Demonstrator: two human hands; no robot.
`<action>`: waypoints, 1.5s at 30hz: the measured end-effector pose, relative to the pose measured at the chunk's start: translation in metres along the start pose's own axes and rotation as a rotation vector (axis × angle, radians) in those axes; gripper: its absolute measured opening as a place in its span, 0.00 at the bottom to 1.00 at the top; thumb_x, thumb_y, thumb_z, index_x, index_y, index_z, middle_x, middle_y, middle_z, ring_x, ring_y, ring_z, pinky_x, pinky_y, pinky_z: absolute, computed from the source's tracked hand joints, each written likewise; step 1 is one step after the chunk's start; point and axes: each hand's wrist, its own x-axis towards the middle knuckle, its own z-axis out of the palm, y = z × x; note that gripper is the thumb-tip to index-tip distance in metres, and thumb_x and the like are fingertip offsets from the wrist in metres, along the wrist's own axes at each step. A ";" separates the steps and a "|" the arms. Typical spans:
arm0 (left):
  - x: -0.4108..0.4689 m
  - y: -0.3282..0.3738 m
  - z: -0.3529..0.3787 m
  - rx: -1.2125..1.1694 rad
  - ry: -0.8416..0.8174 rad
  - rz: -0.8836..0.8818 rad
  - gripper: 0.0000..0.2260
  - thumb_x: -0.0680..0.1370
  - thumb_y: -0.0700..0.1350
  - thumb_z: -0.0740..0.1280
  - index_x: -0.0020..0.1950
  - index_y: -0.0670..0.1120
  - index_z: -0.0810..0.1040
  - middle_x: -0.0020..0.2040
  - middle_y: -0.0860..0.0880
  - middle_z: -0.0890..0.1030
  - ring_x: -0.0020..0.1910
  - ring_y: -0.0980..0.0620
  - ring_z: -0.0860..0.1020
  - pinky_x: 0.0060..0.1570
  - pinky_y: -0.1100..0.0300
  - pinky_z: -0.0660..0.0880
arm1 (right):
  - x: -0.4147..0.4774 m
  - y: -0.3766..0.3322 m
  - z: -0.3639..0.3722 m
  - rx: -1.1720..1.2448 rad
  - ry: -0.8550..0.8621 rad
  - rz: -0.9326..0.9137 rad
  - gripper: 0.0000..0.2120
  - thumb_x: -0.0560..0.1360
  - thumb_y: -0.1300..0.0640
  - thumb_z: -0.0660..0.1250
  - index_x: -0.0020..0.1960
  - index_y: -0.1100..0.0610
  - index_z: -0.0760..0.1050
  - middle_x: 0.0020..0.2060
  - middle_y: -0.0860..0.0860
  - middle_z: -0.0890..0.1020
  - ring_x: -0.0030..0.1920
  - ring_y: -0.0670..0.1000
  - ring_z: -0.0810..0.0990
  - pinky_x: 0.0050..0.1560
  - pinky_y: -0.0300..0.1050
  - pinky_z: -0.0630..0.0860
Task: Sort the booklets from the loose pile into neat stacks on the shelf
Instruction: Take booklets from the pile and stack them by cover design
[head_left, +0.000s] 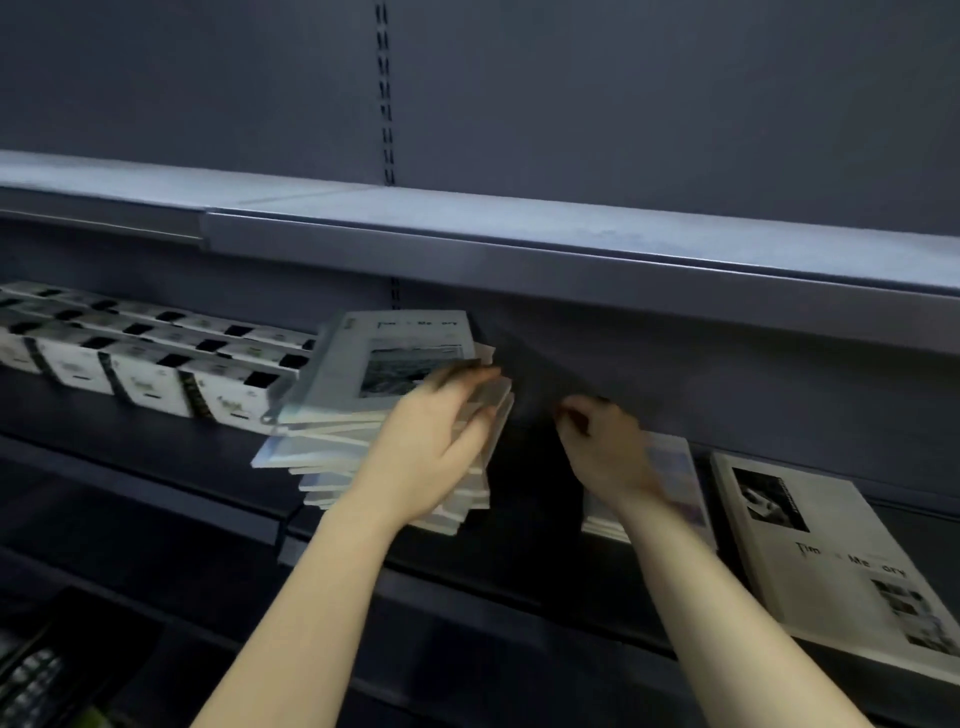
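Note:
A loose, fanned pile of grey-white booklets (332, 447) lies on the dark shelf (524, 499). Its top booklet (363, 358) is tilted up and blurred. My left hand (436, 436) lies over the pile's right side, fingers on the top cover and thumb at the right edge, pinching the top booklets. To the right, my right hand (602, 441) hovers with loosely curled fingers and holds nothing. Under its wrist lies a small booklet stack (680, 478). Further right is a neat stack (831, 561) with a photo cover.
Rows of white boxes (156, 374) with black marks fill the shelf to the left of the pile. The upper shelf's front edge (519, 260) overhangs close above my hands. Dark bare shelf shows between the pile and the small stack. A lower shelf lip (467, 597) runs below.

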 end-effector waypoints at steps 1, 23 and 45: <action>-0.002 -0.006 -0.010 -0.010 0.037 -0.026 0.17 0.78 0.46 0.62 0.66 0.48 0.75 0.61 0.49 0.78 0.58 0.55 0.76 0.58 0.65 0.69 | 0.004 -0.009 0.005 0.022 0.007 -0.017 0.08 0.78 0.59 0.63 0.51 0.56 0.81 0.41 0.48 0.79 0.42 0.46 0.75 0.38 0.32 0.61; -0.015 -0.113 -0.096 0.181 0.088 -0.269 0.16 0.79 0.48 0.61 0.66 0.48 0.73 0.63 0.48 0.76 0.59 0.45 0.75 0.60 0.41 0.69 | 0.040 -0.091 0.050 -0.026 -0.171 0.229 0.20 0.64 0.32 0.70 0.33 0.46 0.70 0.29 0.38 0.74 0.32 0.36 0.72 0.24 0.32 0.64; -0.019 -0.119 -0.094 0.129 0.076 -0.213 0.14 0.80 0.46 0.59 0.65 0.48 0.74 0.61 0.48 0.77 0.59 0.44 0.74 0.62 0.40 0.67 | 0.019 -0.092 0.039 0.720 -0.293 0.506 0.12 0.78 0.57 0.65 0.61 0.50 0.70 0.45 0.55 0.84 0.30 0.50 0.83 0.22 0.36 0.70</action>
